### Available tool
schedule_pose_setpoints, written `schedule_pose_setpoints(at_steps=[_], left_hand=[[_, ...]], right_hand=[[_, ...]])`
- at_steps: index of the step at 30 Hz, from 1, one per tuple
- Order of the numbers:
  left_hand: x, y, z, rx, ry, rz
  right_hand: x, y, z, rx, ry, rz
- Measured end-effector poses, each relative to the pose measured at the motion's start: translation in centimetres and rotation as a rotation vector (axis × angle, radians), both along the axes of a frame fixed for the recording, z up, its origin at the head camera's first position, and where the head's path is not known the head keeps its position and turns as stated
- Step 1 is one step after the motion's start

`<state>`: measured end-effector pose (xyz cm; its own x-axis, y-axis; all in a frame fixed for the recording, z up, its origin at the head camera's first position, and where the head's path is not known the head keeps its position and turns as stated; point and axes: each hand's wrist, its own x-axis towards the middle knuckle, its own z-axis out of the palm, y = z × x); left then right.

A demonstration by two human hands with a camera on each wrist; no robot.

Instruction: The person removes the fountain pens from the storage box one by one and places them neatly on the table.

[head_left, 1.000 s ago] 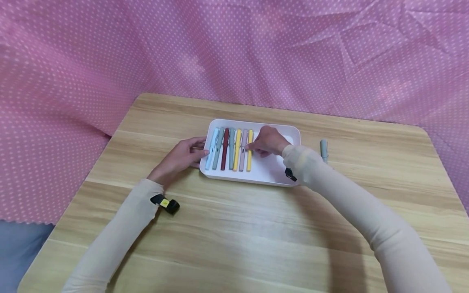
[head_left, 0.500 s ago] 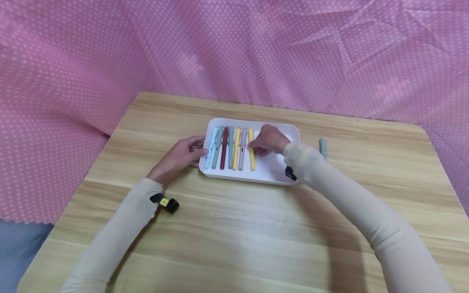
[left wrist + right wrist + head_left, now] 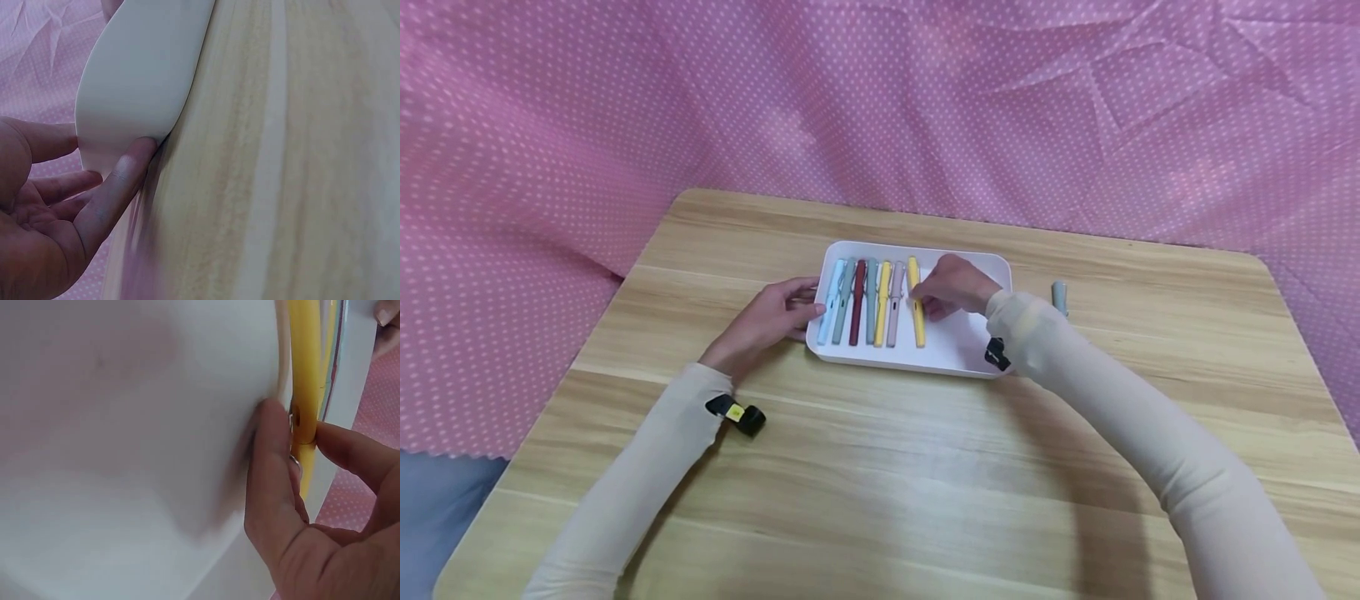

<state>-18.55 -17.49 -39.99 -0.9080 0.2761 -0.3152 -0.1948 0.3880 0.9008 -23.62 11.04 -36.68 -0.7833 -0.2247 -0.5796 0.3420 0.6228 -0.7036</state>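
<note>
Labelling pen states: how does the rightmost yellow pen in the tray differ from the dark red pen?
Hold: the right hand pinches the rightmost yellow pen; the dark red pen is unheld.
Lean, head view: yellow's far end slants left, red's slants right.
Place: yellow ends the row; red sits between two grey-green pens.
Both are in the white tray.

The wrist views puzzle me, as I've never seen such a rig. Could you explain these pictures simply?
No machine works here, just a person's left hand and right hand. The head view looks down from a camera on the head; the other two come from small black cameras, one on each wrist. On the wooden table sits a white tray with seven pens; a grey-green pen, partly hidden, lies outside it to the right. The left hand holds the tray's left end; the right hand pinches the rightmost yellow pen.
</note>
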Motion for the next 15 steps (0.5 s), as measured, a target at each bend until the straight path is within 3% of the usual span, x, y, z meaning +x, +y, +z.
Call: schedule_pose_setpoints(at_steps=[15], left_hand=[[-0.2, -0.1, -0.3, 0.005, 0.002, -0.001]], right_hand=[[-0.5, 0.6, 1.1, -0.052, -0.029, -0.027]])
